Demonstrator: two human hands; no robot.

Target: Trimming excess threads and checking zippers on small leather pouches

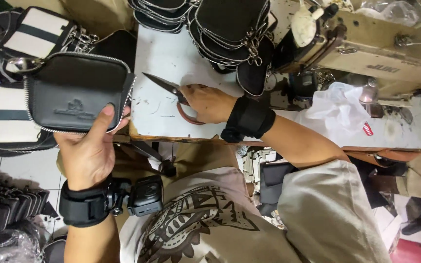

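Black zippered pouch [79, 92] is sitting in the left of the frame, held up off the table edge. Worktable [171, 58], pale and scuffed, is filling the upper centre; a sewing machine [376, 48] is occupying the upper right, with crumpled white plastic [337, 109] just beside it. A stack of finished black pouches [230, 24] is resting at the top centre of the table. Left hand [91, 151] is gripping the pouch from below, thumb pressing on its front face. Right hand [208, 103], centre frame, is closing its fingers through the handles of scissors [171, 90], blades pointing toward the pouch, tips near its zipper edge but apart. Both wrists are wearing black straps.
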